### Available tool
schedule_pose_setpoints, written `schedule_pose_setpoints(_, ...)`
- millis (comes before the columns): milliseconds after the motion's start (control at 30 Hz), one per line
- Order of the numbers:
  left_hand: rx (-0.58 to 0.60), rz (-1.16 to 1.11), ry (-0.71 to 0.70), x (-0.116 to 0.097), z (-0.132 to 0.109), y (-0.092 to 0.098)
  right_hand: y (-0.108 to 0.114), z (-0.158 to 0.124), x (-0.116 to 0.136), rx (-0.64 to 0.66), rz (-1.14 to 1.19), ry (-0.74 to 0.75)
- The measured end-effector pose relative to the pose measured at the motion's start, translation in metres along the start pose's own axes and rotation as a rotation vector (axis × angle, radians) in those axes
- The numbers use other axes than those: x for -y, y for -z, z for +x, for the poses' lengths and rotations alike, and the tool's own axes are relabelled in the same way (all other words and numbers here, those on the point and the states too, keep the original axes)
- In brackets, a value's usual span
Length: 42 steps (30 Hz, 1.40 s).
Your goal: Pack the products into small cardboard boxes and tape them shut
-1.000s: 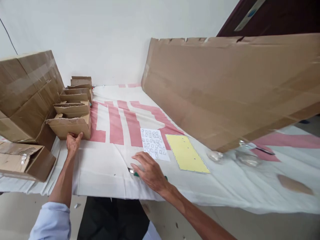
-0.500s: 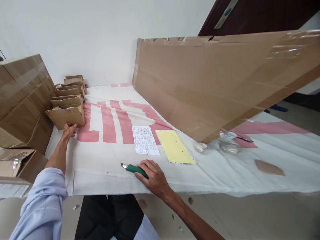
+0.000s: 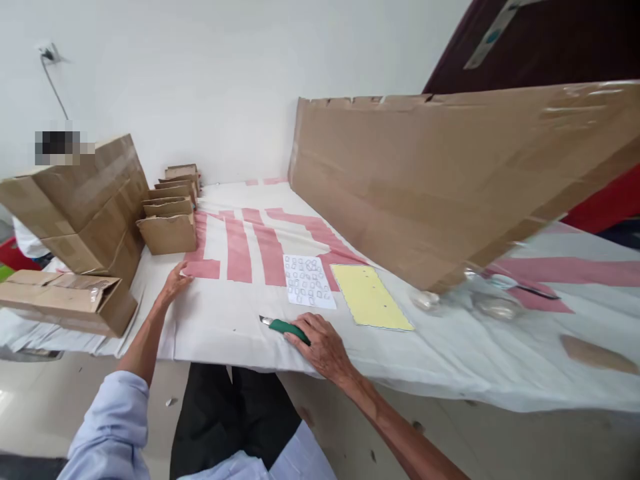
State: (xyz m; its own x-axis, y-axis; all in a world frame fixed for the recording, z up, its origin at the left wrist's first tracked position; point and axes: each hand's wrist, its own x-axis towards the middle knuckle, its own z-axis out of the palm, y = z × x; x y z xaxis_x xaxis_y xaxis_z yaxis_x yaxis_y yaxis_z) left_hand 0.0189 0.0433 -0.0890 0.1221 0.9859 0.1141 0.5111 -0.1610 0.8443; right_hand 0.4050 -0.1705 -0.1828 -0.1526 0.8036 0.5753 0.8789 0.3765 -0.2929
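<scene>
My right hand (image 3: 323,340) is closed around the green handle of a utility knife (image 3: 283,326), its blade out and pointing left above the cloth-covered table. My left hand (image 3: 176,283) holds nothing and lies by the cloth, fingers loosely stretched. Just beyond it stands the nearest small open cardboard box (image 3: 169,235), apart from the fingers. A white sheet with rows of small drawn shapes (image 3: 309,282) lies flat beyond the knife. Beside that sheet is a yellow sheet (image 3: 371,297) with wavy edges.
A tall cardboard panel (image 3: 425,180) slants across the right. Large taped cartons (image 3: 95,200) and a long carton (image 3: 60,300) stand at left. Small plastic bags (image 3: 495,305) and a brown cardboard scrap (image 3: 597,353) lie right. Part of another person's head shows behind the cartons.
My left hand has let go of the nearest small box and drawn back toward me. The right hand keeps hold of the knife. The view has shifted left, showing more of the cartons.
</scene>
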Motion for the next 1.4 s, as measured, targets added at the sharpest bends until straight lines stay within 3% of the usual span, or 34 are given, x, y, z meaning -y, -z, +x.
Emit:
schedule_pose_setpoints(167,-0.013,0.093,-0.118,-0.004,-0.063,0.005,-0.010,-0.008,-0.008,-0.019,0.009,0.033)
schedule_pose_setpoints(333,-0.069,0.192,-0.234,-0.014,-0.117,0.027,-0.016,-0.010,-0.014,-0.020,0.014,0.061)
schedule_pose_setpoints(467,-0.110,0.259,-0.274,-0.016,-0.146,0.040,-0.015,-0.008,-0.012,-0.033,0.006,0.078)
schedule_pose_setpoints(600,-0.157,0.324,-0.288,-0.014,-0.168,0.039,-0.014,-0.007,-0.010,-0.030,-0.017,0.064)
schedule_pose_setpoints(700,-0.269,0.380,-0.294,-0.017,-0.185,0.043,-0.015,-0.007,-0.009,-0.019,-0.016,0.049)
schedule_pose_setpoints(767,-0.395,0.424,-0.288,-0.022,-0.195,0.057,-0.016,-0.007,-0.009,-0.011,-0.018,0.047)
schedule_pose_setpoints(933,-0.734,0.585,-0.215,-0.031,-0.205,0.126,-0.018,-0.007,-0.010,-0.030,-0.022,0.047)
schedule_pose_setpoints(1000,-0.766,0.701,-0.129,-0.030,-0.201,0.153,-0.019,-0.006,-0.010,-0.040,-0.019,0.053)
schedule_pose_setpoints(1067,-0.698,0.784,-0.015,-0.027,-0.196,0.171,-0.019,-0.006,-0.010,-0.042,-0.022,0.058)
schedule_pose_setpoints(1200,-0.553,0.833,0.079,-0.017,-0.190,0.177,-0.020,-0.005,-0.011,-0.044,-0.025,0.057)
schedule_pose_setpoints(1400,-0.541,0.819,0.046,-0.009,-0.200,0.156,-0.020,-0.006,-0.011,-0.016,-0.014,0.037)
